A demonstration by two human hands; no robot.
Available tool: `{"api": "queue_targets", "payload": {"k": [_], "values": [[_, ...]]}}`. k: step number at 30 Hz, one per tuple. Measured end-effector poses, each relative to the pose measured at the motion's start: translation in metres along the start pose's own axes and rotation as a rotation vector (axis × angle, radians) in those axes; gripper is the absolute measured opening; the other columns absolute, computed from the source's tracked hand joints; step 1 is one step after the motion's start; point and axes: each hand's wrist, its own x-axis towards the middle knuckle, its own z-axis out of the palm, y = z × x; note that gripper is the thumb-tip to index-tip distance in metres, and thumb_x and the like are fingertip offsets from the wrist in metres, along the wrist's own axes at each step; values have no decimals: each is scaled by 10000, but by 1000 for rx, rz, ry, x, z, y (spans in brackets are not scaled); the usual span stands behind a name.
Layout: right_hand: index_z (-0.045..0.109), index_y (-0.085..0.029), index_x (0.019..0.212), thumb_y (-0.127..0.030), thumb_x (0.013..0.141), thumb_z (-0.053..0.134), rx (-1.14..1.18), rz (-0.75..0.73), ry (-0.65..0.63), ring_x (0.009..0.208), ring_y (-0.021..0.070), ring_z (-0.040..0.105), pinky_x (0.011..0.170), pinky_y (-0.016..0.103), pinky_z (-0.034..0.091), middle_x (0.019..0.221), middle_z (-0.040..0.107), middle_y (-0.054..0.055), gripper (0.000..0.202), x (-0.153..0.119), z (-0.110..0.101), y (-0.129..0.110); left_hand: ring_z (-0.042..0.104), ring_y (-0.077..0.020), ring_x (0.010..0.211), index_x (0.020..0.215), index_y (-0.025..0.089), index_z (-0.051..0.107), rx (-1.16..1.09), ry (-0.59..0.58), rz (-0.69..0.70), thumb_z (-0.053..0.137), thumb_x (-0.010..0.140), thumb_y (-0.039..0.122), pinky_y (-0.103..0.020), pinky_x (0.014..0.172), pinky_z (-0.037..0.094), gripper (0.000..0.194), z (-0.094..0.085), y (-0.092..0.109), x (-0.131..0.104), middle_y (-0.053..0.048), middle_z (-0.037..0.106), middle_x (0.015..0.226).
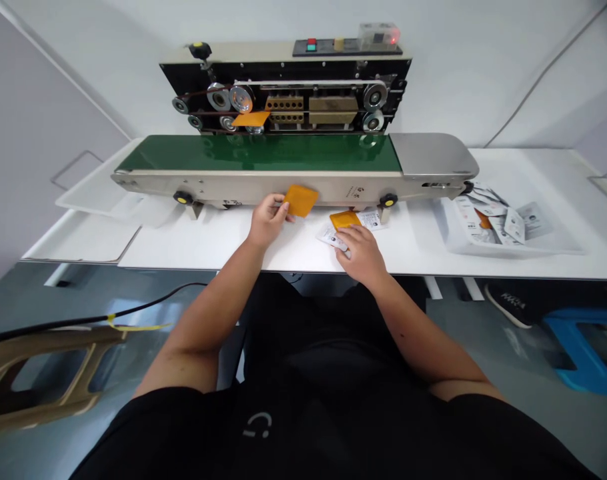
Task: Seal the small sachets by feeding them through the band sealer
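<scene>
My left hand (268, 219) pinches an orange sachet (301, 201) by its left edge, raised in front of the conveyor's front panel. To the right, my right hand (359, 252) rests over a few sachets on the white table. One of these is an orange sachet (345, 220) lying face up; white printed sachets (372, 219) show beside and beneath it. The right fingers lie on them, partly curved, and whether they grip one is unclear. Another orange sachet (251, 119) sticks out of the sealing machine's (283, 73) rollers, above the green belt.
The green conveyor belt (263, 153) spans the table before me. At right stands a clear plastic bin (543, 248) holding several sachets. A clear tray (93, 200) sits at left. A brown stool (43, 373) and a blue stool (591, 350) are on the floor; someone's shoe (508, 303) shows under the table.
</scene>
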Motion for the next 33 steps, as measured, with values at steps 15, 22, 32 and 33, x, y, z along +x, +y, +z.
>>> {"api": "queue_targets", "payload": {"k": [15, 22, 32, 33], "values": [[744, -233, 1279, -529, 943, 668, 529, 215, 32, 1122, 293, 689, 965, 499, 617, 1263, 729, 117, 454, 16, -23, -2, 755, -208, 1052, 955, 190, 797, -8, -140, 363, 794, 941, 316, -358, 906, 655, 127, 2, 13, -4, -110, 764, 1106], [659, -185, 1354, -474, 875, 769, 1062, 609, -306, 443, 95, 520, 374, 209, 380, 738, 692, 9, 570, 53, -37, -26, 754, -200, 1112, 1129, 256, 805, 117, -322, 545, 732, 991, 235, -376, 1009, 618, 158, 7, 32, -12, -94, 778, 1210], [637, -212, 1076, -212, 942, 712, 826, 605, 246, 393, 80, 447, 366, 168, 324, 587, 577, -49, 154, 153, -161, 38, 610, -292, 1407, 1508, 253, 591, 416, -532, 453, 660, 1019, 347, -498, 1209, 507, 503, 10, 31, -19, -116, 646, 1504], [624, -208, 1057, -171, 960, 660, 817, 642, 285, 394, 86, 444, 361, 165, 304, 576, 568, -45, 109, 164, -168, 46, 612, -297, 1403, 1502, 249, 595, 435, -548, 458, 659, 1018, 355, -503, 1206, 504, 499, 11, 30, -19, -117, 645, 1506]]}}
